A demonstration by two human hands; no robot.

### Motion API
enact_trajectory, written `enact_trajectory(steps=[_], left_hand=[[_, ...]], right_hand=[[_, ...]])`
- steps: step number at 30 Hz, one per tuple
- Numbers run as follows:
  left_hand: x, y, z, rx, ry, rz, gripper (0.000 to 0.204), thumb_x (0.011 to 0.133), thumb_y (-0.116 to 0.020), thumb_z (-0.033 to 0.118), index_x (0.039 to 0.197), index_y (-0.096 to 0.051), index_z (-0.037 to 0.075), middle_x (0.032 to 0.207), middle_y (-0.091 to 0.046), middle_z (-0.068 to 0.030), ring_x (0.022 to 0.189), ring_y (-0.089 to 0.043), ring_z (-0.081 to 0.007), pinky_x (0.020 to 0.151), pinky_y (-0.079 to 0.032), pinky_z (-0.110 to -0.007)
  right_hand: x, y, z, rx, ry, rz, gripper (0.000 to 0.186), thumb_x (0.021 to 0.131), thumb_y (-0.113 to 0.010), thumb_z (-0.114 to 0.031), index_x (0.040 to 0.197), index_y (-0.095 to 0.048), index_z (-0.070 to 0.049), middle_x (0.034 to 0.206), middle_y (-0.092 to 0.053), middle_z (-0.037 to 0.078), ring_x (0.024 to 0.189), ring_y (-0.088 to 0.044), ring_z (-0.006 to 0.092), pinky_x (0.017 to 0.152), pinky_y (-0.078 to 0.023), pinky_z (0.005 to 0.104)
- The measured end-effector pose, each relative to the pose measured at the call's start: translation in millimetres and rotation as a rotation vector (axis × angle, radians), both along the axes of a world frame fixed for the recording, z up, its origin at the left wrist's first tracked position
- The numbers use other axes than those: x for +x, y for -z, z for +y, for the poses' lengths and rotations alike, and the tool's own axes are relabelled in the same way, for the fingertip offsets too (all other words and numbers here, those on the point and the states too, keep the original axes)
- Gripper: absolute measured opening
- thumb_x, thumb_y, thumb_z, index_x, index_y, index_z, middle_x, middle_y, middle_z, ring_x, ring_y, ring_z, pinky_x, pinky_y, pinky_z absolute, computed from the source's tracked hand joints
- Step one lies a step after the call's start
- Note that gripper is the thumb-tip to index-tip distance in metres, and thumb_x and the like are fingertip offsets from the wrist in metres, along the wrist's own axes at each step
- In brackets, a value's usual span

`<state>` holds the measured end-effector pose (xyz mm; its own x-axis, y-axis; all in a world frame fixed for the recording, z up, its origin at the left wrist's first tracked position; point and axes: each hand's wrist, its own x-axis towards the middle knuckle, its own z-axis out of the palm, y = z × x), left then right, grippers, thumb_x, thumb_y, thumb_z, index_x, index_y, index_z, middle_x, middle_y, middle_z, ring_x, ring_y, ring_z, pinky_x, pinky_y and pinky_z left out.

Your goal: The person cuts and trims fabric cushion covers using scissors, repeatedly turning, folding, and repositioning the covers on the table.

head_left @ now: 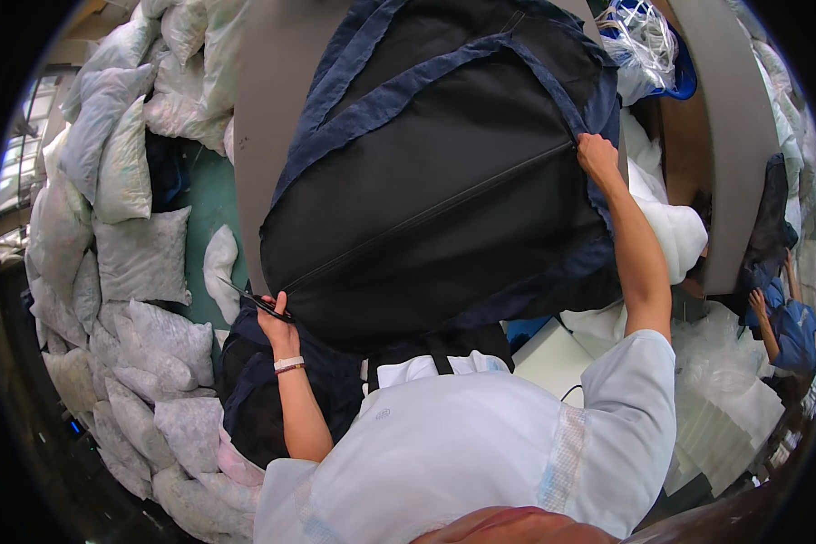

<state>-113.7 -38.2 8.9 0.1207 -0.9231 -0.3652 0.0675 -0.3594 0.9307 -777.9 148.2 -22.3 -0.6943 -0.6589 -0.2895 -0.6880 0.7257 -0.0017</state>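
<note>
A large black fabric bag (pixel 444 227) with navy trim lies spread over the grey table in front of me, a long seam crossing it at a slant. At the near left corner my left hand (pixel 277 325) is closed around dark scissors (pixel 261 305), the blades pointing out to the left. It is also close against the bag's edge. Over on the right, my right hand (pixel 597 156) grips the bag's edge at the seam's far end, fingers pinched on the fabric.
Stuffed pale bags (pixel 143 256) are piled along the left. A blue basket (pixel 687 76) of white strips stands at the far right. White padding (pixel 675 238) lies beside the table. Another person in blue (pixel 789 317) is at the right rim. Dark fabric (pixel 276 399) hangs near my left forearm.
</note>
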Motion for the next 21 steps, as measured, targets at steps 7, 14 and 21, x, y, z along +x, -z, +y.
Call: enact_trajectory(steps=[7, 14, 21], left_hand=[[-8, -22, -9, 0.015, -0.051, -0.132, 0.029, 0.073, -0.073, -0.002, 0.084, -0.051, 0.013, 0.074, -0.051, 0.0054, 0.065, -0.050, -0.0076, 0.056, -0.038, -0.019], [-4, -43, -15, 0.143, -0.064, -0.283, 0.028, 0.074, -0.071, -0.003, 0.085, -0.048, 0.009, 0.076, -0.051, 0.0002, 0.068, -0.053, -0.0140, 0.063, -0.045, -0.024], [-8, -48, -16, 0.146, -0.039, -0.325, 0.029, 0.074, -0.071, -0.003, 0.088, -0.048, 0.006, 0.081, -0.049, -0.0002, 0.077, -0.052, -0.0138, 0.073, -0.046, -0.025]], right_hand=[[6, 55, -4, -0.344, 0.360, -0.286, 0.022, 0.088, -0.047, -0.029, 0.097, -0.057, -0.011, 0.100, -0.062, 0.018, 0.095, -0.058, 0.0413, 0.078, -0.046, 0.0482], [43, 82, -4, -0.758, 0.107, -0.189, 0.016, 0.091, -0.047, -0.016, 0.085, -0.047, -0.002, 0.085, -0.057, 0.020, 0.080, -0.055, 0.0424, 0.069, -0.045, 0.0465], [42, 84, 3, -0.910, 0.151, -0.317, 0.020, 0.084, -0.060, -0.020, 0.085, -0.060, 0.000, 0.085, -0.063, 0.018, 0.082, -0.061, 0.0356, 0.069, -0.048, 0.0402]])
